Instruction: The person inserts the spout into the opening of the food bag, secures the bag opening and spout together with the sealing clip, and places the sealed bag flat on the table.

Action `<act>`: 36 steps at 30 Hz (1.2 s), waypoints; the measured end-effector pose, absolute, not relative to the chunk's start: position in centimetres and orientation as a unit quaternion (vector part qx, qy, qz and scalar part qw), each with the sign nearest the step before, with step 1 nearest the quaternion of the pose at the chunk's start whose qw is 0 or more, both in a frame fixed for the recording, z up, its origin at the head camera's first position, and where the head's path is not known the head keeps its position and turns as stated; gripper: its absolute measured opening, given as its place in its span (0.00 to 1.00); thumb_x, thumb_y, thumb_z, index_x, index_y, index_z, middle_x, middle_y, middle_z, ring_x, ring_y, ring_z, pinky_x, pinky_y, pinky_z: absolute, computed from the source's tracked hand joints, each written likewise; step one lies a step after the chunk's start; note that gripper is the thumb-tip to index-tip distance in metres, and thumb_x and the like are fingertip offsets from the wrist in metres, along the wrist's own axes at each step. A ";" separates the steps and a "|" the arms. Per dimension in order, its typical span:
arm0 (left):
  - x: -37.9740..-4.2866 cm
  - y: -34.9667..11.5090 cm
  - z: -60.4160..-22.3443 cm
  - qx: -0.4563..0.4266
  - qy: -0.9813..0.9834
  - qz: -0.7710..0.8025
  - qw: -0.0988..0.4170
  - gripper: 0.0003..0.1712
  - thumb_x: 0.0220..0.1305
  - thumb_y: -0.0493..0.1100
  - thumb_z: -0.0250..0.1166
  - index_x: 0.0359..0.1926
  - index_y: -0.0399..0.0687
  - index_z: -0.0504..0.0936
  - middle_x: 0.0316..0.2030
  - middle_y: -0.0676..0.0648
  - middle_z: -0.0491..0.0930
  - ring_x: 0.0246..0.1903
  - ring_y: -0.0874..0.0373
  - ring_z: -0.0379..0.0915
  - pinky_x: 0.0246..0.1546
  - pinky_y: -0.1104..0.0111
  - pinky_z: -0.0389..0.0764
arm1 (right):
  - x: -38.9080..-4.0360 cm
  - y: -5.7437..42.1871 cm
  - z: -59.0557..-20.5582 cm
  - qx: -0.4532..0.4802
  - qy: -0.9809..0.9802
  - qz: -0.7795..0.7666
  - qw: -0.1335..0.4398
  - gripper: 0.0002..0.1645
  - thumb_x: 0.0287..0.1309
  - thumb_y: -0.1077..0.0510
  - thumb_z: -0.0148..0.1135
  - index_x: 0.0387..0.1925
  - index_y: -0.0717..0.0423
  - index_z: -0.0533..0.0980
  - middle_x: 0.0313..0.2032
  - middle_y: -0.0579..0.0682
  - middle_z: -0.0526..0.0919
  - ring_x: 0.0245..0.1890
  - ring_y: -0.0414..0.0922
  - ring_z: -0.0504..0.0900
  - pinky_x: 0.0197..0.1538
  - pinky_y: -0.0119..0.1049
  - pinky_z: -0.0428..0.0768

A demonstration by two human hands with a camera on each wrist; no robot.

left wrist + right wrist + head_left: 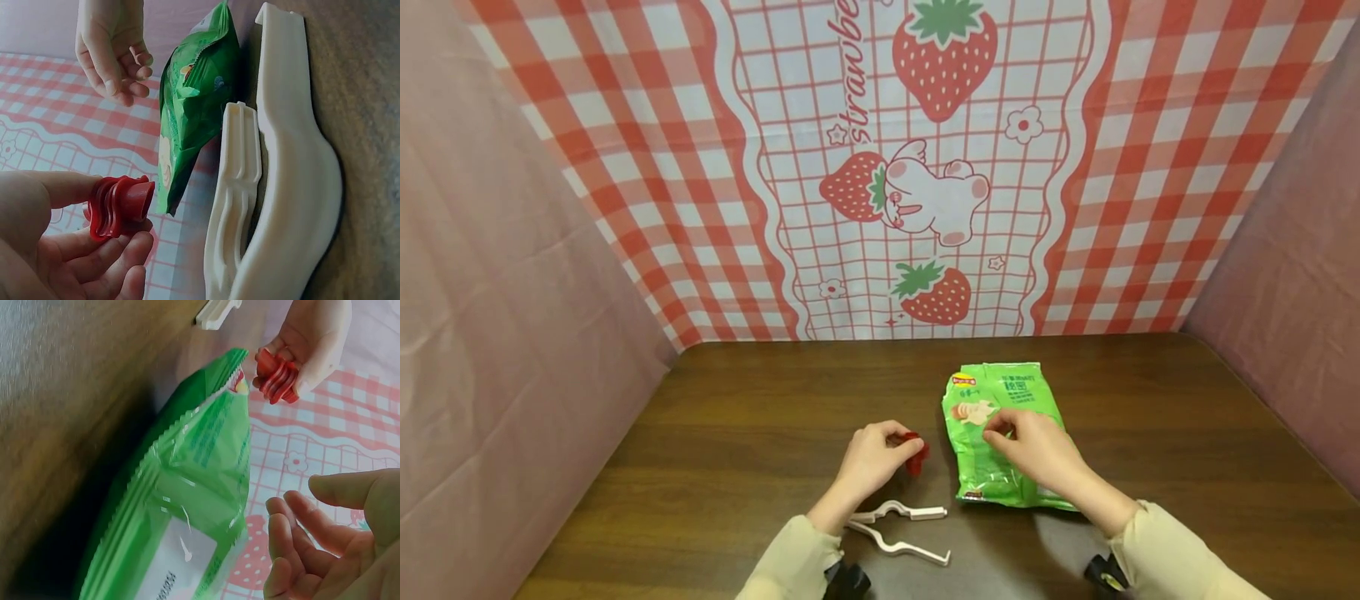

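My left hand (871, 458) pinches a small red ridged plastic cap (117, 206) between thumb and fingers, a short tubular end sticking out of it. Below that hand lies a white plastic bag clip (898, 533), its two arms spread apart and its left end covered by my wrist. To the right, a green snack bag (1000, 392) rests on the table with printed text and a food picture on its front. My right hand (1033, 446) hovers over the bag, its fingers loosely bent with nothing between them, as the right wrist view also shows (331, 544).
The brown wooden table (760, 400) ends at a strawberry-print checked cloth (925, 167) hung at the back. Plain pink cloths (512, 292) hang on both sides. Black wrist devices (1107, 573) sit below the sleeves.
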State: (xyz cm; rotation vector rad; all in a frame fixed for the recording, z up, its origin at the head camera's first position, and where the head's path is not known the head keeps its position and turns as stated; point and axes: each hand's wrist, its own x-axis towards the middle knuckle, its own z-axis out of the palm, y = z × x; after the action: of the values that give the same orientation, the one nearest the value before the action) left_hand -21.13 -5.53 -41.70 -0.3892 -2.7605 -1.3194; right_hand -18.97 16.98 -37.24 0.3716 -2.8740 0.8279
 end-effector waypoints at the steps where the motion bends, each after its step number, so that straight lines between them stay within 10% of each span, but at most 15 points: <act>1: -21.2 -5.5 -41.7 -0.126 -0.895 -0.428 0.027 0.12 0.51 0.51 0.65 0.30 0.47 0.83 0.23 0.52 0.82 0.25 0.63 0.76 0.27 0.71 0.72 | -19.0 17.0 -37.2 0.118 -0.954 0.270 0.059 0.04 0.53 0.55 0.61 0.30 0.49 0.80 0.27 0.42 0.81 0.24 0.36 0.74 0.26 0.34 0.69; 36: -23.7 -4.8 -41.6 -0.107 -0.896 -0.428 0.038 0.10 0.51 0.50 0.66 0.28 0.50 0.83 0.21 0.54 0.82 0.29 0.60 0.77 0.30 0.69 0.73 | -23.8 19.2 -35.5 0.135 -0.969 0.204 0.021 0.14 0.54 0.52 0.58 0.33 0.60 0.78 0.27 0.49 0.80 0.28 0.44 0.76 0.32 0.40 0.73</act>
State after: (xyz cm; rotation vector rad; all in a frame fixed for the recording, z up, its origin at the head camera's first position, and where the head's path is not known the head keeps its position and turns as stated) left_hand -23.68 -4.79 -41.63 -0.3297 -2.7493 -1.3133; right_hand -23.78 19.21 -35.52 0.4171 -3.0057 0.6341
